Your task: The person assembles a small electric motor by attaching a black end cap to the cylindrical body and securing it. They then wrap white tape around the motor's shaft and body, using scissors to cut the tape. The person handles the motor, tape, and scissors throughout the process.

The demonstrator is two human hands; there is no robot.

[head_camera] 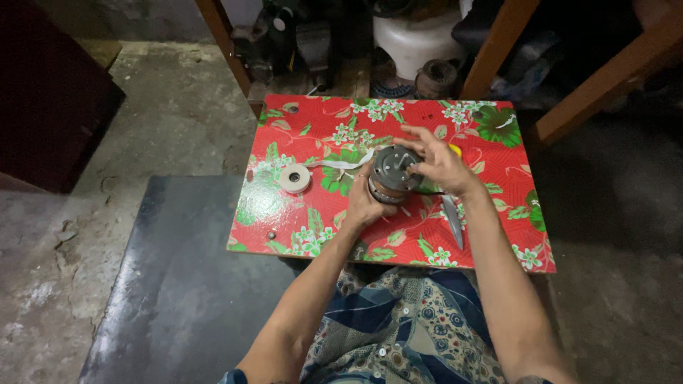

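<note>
Patterned cloth [398, 320] covers my lap below the red floral table [498, 242]. Both hands clasp 1 round metal motor part [393, 173] at its centre: left hand [366, 208] cups the side, right hand [437, 162] grips its top (heavy, rigid, probably greasy).

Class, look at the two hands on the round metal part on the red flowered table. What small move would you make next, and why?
Probably draw the loose white tape snug around the round metal part. The left hand steadies it from below, the right hand rests fingers on top, and the tape runs slack from the roll.
</note>
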